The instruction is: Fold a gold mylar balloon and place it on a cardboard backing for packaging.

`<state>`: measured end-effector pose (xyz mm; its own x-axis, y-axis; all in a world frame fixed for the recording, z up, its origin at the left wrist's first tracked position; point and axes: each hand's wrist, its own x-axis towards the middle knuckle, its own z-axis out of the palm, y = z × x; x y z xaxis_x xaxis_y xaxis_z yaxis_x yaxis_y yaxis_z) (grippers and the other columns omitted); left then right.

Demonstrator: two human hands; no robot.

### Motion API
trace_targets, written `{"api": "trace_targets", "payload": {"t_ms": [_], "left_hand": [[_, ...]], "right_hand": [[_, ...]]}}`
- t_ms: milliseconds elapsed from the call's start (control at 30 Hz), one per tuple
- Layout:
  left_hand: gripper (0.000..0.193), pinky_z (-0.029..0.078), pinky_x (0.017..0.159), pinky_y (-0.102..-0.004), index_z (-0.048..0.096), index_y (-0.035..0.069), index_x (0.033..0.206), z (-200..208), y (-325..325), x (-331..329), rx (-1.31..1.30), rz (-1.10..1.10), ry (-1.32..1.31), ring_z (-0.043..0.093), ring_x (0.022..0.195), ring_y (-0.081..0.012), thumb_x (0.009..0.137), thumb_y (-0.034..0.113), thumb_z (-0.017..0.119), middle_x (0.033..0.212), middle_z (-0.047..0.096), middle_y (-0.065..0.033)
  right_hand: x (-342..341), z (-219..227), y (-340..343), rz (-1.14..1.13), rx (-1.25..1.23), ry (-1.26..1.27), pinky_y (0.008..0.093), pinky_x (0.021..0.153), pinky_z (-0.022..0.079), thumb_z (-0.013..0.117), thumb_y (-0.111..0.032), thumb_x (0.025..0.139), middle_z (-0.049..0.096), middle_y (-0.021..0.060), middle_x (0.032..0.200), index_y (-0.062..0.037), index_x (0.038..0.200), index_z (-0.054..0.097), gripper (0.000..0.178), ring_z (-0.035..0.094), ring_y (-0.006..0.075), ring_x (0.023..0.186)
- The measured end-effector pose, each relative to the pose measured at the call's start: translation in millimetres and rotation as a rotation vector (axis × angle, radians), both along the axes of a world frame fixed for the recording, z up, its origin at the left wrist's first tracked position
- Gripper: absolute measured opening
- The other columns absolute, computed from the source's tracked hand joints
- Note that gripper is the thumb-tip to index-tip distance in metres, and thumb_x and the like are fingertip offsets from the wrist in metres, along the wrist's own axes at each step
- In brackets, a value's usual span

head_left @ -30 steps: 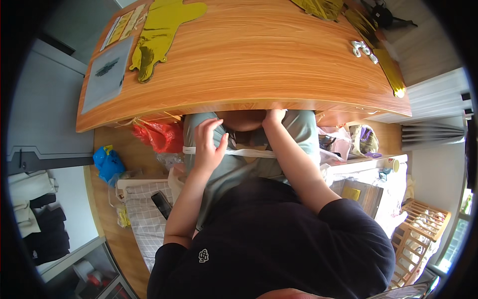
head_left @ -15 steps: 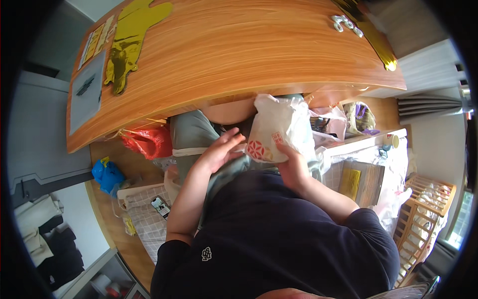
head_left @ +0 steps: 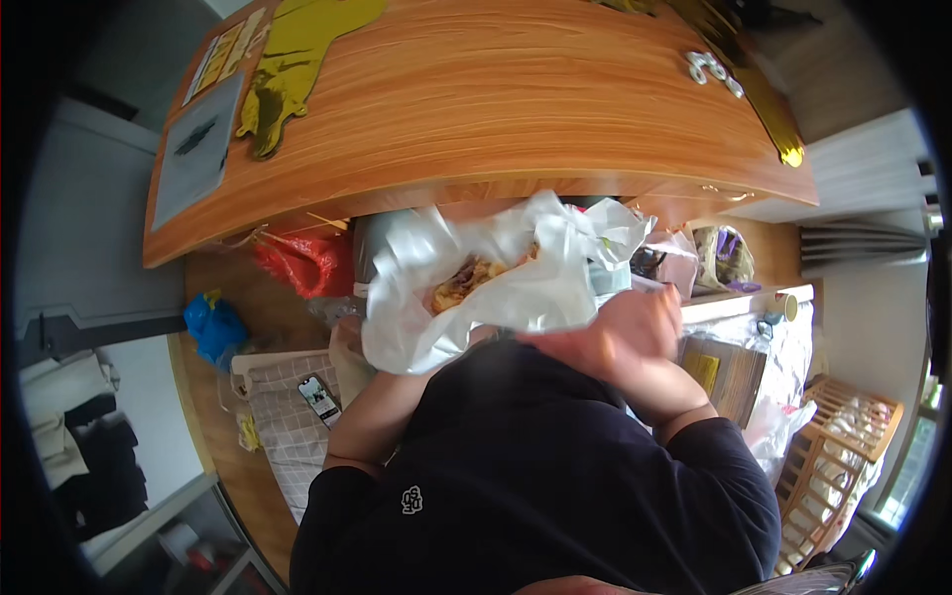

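Note:
A thin white plastic bag (head_left: 387, 327) lies spread open in front of my belly, just below the desk edge. In its opening shows a piece of brown, bread-like food (head_left: 466, 283) with darker patches; its exact kind cannot be made out. My left forearm (head_left: 387, 407) runs up under the bag's left part, which covers the left hand and its fingers. At the bag's lower right edge is my right hand (head_left: 635, 337), smeared by motion, so whether its fingers grip the plastic is unclear.
Across the wooden desk (head_left: 496, 109) lie gold foil pieces (head_left: 288, 74), a translucent folder (head_left: 198, 159) and small white rings (head_left: 712, 71). Below are a red bag (head_left: 302, 263), a blue bag (head_left: 213, 327) and a phone (head_left: 318, 399). A wooden rack (head_left: 843, 436) stands right.
The bag, closed and bunched before, is now spread wide with food showing. My left hand has gone under it; my right hand has shifted right. The view has shifted slightly.

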<state>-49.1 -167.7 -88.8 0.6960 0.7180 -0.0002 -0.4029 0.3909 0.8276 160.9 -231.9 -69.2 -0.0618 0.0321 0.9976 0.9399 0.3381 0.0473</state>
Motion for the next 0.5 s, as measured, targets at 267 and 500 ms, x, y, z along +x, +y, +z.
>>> {"api": "trace_targets", "payload": {"t_ms": [267, 500], "left_hand": [[0.060, 0.049, 0.106, -0.0341, 0.060, 0.016, 0.140, -13.8, 13.2, -0.3, 0.855, 0.378, 0.689, 0.059, 0.129, -0.0226, 0.092, 0.049, 0.074, 0.135, 0.064, -0.0077], [0.043, 0.054, 0.102, -0.0357, 0.059, -0.003, 0.140, -34.3, 26.4, -13.0, 0.366, 0.159, 0.186, 0.066, 0.118, -0.0198, 0.098, 0.007, 0.064, 0.135, 0.064, -0.0136]], "right_hand": [[-19.6, 24.8, 26.1, -0.076, -0.422, 0.099, 0.0468, 0.118, 0.015, 0.081, -0.042, 0.084, 0.073, 0.0010, 0.124, -0.0224, 0.096, 0.073, 0.024, 0.056, 0.0251, 0.122], [-11.8, 31.7, 30.9, -0.131, -0.440, 0.040, 0.0419, 0.115, 0.018, 0.084, -0.032, 0.082, 0.075, -0.0066, 0.107, -0.0228, 0.108, 0.074, 0.030, 0.054, 0.0201, 0.113]]}}
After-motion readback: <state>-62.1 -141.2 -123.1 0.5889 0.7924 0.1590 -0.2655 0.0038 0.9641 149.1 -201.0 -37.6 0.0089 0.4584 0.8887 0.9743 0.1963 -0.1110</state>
